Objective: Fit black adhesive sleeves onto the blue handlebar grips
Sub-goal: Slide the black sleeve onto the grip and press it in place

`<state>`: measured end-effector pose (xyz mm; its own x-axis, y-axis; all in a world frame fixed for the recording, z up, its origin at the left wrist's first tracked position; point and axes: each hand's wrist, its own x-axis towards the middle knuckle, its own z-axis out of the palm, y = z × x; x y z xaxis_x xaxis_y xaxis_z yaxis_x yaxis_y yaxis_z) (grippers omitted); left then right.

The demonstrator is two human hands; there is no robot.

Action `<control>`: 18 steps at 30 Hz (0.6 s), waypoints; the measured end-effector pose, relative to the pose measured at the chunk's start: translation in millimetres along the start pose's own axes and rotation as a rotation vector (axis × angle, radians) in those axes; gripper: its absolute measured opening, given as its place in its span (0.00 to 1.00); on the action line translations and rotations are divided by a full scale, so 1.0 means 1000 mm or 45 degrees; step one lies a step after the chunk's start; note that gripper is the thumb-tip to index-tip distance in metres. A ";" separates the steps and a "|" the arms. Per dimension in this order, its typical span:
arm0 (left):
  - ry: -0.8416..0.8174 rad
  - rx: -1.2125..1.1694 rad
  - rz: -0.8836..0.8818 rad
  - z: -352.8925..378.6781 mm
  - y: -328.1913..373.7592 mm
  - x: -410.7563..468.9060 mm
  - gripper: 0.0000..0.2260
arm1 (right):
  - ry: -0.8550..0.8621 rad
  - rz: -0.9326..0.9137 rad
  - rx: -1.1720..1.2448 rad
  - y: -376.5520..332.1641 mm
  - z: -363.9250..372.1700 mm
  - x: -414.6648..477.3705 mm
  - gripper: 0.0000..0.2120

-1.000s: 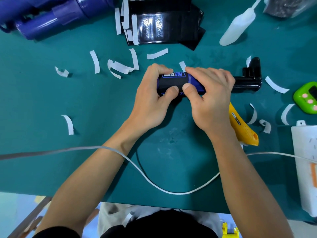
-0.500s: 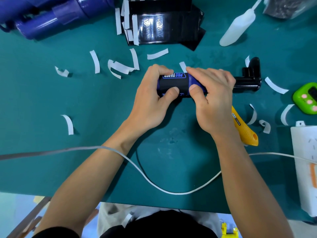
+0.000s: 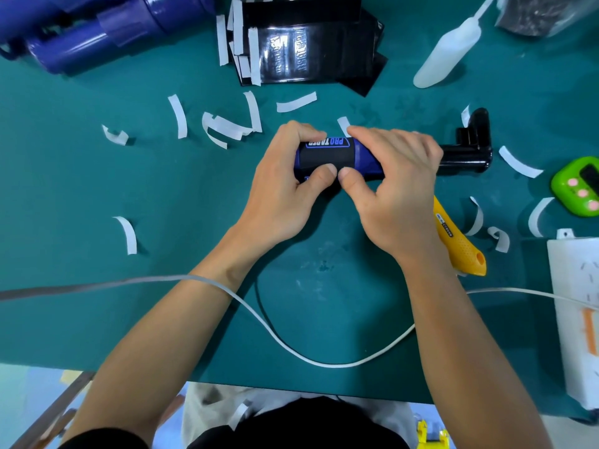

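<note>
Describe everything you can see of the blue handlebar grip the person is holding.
The blue handlebar grip is a glossy, rubbery-looking cylinder lying horizontally over the green mat. A black sleeve wraps its middle, with white lettering, upside down to the camera, along the far edge. The left hand and right hand both grip it, fingers curled over the top, thumbs pressing the sleeve's near edge. Its right end appears mounted on a black holder.

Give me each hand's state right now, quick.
Left hand: fingers curled round the blue grip, thumb on the black sleeve.
Right hand: grips the same blue grip.
</note>
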<state>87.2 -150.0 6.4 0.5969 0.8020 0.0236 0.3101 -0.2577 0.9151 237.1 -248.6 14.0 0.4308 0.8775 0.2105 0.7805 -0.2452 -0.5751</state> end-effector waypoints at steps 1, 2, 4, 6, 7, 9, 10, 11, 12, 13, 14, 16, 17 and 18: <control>-0.005 0.002 0.000 -0.001 0.000 0.000 0.14 | -0.009 -0.006 -0.018 0.000 0.000 0.000 0.20; -0.015 0.005 0.001 -0.002 0.000 0.000 0.14 | -0.010 -0.007 -0.023 0.001 0.000 0.001 0.20; -0.044 0.025 0.007 -0.005 -0.002 0.001 0.14 | -0.005 -0.002 -0.015 0.001 0.000 0.001 0.19; -0.091 0.052 0.015 -0.011 -0.004 0.001 0.18 | -0.005 0.003 -0.007 0.000 0.000 0.001 0.19; -0.122 0.065 0.025 -0.016 -0.005 0.002 0.21 | -0.008 0.005 -0.006 0.000 0.000 0.001 0.20; -0.182 0.062 0.050 -0.024 -0.008 0.004 0.25 | -0.017 0.013 -0.006 0.000 -0.001 0.001 0.20; -0.200 0.035 0.053 -0.027 -0.009 0.005 0.27 | -0.020 0.015 -0.007 0.000 0.000 0.001 0.20; -0.210 0.000 0.048 -0.029 -0.011 0.006 0.28 | -0.022 0.015 -0.008 0.001 0.000 0.001 0.20; -0.213 -0.031 0.043 -0.030 -0.011 0.007 0.28 | -0.023 0.014 -0.009 0.001 0.000 0.001 0.20; -0.212 -0.053 0.040 -0.031 -0.012 0.008 0.28 | -0.024 0.013 -0.009 0.001 0.000 0.001 0.20; -0.207 -0.068 0.040 -0.030 -0.011 0.009 0.27 | -0.024 0.013 -0.011 0.001 0.000 0.001 0.20; -0.194 -0.098 0.038 -0.029 -0.011 0.009 0.27 | -0.025 0.010 -0.014 0.001 0.000 0.002 0.20; -0.189 -0.112 0.033 -0.029 -0.011 0.009 0.26 | -0.025 0.009 -0.015 0.001 0.000 0.002 0.20; -0.185 -0.123 0.024 -0.028 -0.011 0.008 0.25 | -0.023 0.009 -0.017 0.001 0.000 0.002 0.20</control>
<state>68.2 -125.4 7.8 0.7050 0.7091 -0.0110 0.2296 -0.2135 0.9496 239.0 -247.1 14.1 0.4286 0.8828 0.1921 0.7833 -0.2571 -0.5660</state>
